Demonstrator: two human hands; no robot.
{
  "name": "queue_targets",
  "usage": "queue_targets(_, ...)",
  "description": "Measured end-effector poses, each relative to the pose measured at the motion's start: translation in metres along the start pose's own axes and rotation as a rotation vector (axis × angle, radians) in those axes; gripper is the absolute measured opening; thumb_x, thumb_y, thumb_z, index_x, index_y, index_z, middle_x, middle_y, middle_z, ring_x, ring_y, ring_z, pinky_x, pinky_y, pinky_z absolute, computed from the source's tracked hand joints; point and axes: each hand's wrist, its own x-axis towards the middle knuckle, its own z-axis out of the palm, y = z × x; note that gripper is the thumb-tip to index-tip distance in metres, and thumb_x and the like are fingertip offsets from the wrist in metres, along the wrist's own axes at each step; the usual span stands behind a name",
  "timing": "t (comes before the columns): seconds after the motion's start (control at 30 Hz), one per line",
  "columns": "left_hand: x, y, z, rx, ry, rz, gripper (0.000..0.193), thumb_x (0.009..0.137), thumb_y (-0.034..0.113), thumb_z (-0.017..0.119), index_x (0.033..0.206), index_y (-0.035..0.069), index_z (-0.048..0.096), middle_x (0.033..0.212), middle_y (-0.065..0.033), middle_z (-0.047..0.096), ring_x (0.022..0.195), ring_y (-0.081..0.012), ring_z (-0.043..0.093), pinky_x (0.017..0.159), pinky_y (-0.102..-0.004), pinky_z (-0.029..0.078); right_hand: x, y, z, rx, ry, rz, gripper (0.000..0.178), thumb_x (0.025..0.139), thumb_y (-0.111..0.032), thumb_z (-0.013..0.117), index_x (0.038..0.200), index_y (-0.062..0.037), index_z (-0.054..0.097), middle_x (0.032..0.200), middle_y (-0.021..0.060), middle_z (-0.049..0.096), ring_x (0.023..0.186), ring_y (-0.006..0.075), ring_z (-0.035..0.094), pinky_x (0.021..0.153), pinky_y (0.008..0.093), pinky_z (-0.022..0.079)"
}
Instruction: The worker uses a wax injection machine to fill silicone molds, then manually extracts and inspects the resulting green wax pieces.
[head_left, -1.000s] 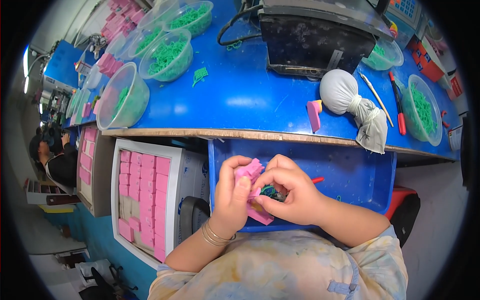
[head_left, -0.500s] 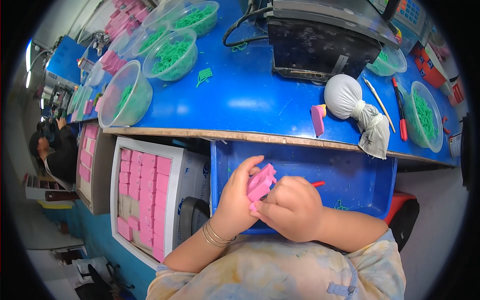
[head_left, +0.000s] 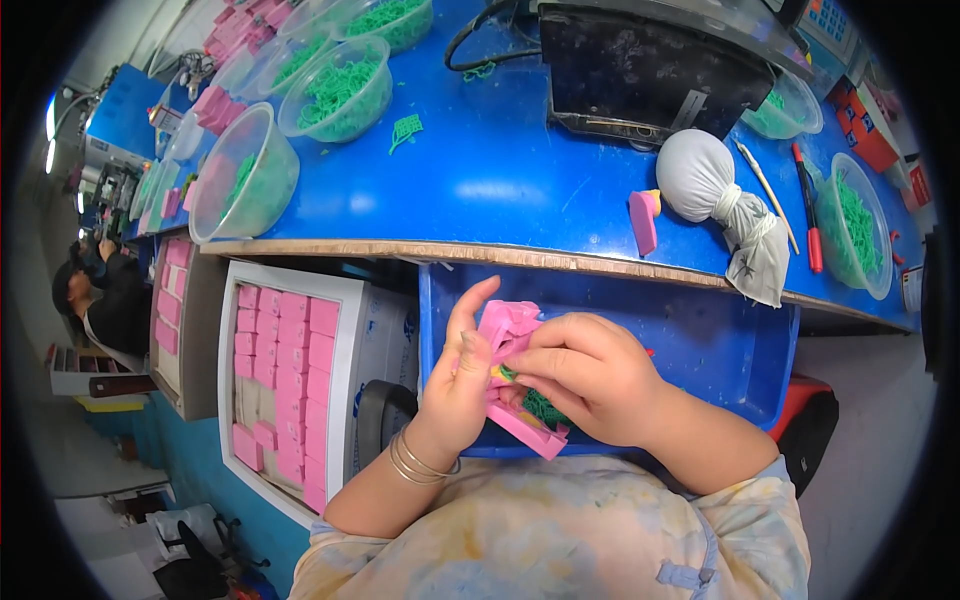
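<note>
Over a blue tray point(head_left: 720, 310), my left hand point(head_left: 450, 395) holds a pink rubber mould point(head_left: 508, 322), its thumb and fingers around the left side. The mould is spread open, one half up and the other tilted down towards me. A yellow patch shows near its middle. My right hand point(head_left: 615, 385) pinches at a small green piece point(head_left: 507, 373) inside the mould; its fingertips are closed. Further green strands point(head_left: 542, 406) show below those fingers, beside the lower half; whether they lie in the mould or beneath it I cannot tell.
Clear bowls of green pieces point(head_left: 340, 92) stand on the blue table point(head_left: 450, 200). A white cloth pouch point(head_left: 695, 175), a pink mould piece point(head_left: 643, 222), a brush point(head_left: 765, 195) and a red-black marker point(head_left: 808, 215) lie to the right. A box of pink moulds point(head_left: 295, 380) stands left.
The pink mould has gone from closed to spread open. My right fingers have moved from its lower end to the green piece inside. The whole view has shifted slightly.
</note>
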Motion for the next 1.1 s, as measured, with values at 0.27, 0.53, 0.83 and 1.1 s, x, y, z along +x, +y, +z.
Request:
queue_targets(0.27, -0.003, 0.001, -0.001, 0.128, -0.036, 0.018, 0.065, 0.093, 0.050, 0.025, 0.137, 0.002, 0.020, 0.105, -0.0083, 0.052, 0.084, -0.0105, 0.051, 0.073, -0.0232, 0.044, 0.002, -0.003, 0.002, 0.114, -0.008, 0.063, 0.013, 0.070, -0.006, 0.065, 0.082, -0.0045, 0.059, 0.081, 0.0089, 0.055, 0.068, 0.0262, 0.057, 0.057, 0.0341, 0.046)
queue_targets(0.53, -0.004, 0.004, 0.002, 0.026, -0.024, 0.013, 0.067, 0.093, 0.051, 0.026, 0.137, 0.001, 0.020, 0.104, -0.0089, 0.053, 0.085, -0.0111, 0.052, 0.072, -0.0233, 0.044, 0.002, -0.003, 0.001, 0.193, -0.006, 0.091, 0.010, 0.073, -0.002, 0.063, 0.082, -0.0036, 0.058, 0.079, 0.0090, 0.054, 0.068, 0.0259, 0.058, 0.057, 0.0339, 0.046)
queue_targets(0.83, -0.004, 0.008, 0.005, -0.025, 0.017, 0.005, 0.068, 0.093, 0.052, 0.026, 0.137, 0.001, 0.021, 0.104, -0.0082, 0.053, 0.086, -0.0112, 0.052, 0.073, -0.0238, 0.044, 0.001, -0.004, 0.003, 0.246, 0.009, 0.126, 0.009, 0.075, 0.001, 0.062, 0.082, -0.0018, 0.057, 0.079, 0.0092, 0.055, 0.067, 0.0233, 0.059, 0.059, 0.0318, 0.047)
queue_targets(1.1, -0.005, 0.007, -0.005, -0.073, -0.090, -0.055, 0.069, 0.092, 0.053, 0.025, 0.136, 0.000, 0.021, 0.105, -0.0083, 0.052, 0.084, -0.0111, 0.052, 0.069, -0.0245, 0.045, -0.001, 0.000, 0.003, 0.219, 0.022, 0.142, 0.011, 0.074, 0.000, 0.064, 0.084, -0.0020, 0.058, 0.084, 0.0106, 0.057, 0.071, 0.0236, 0.057, 0.062, 0.0309, 0.047)
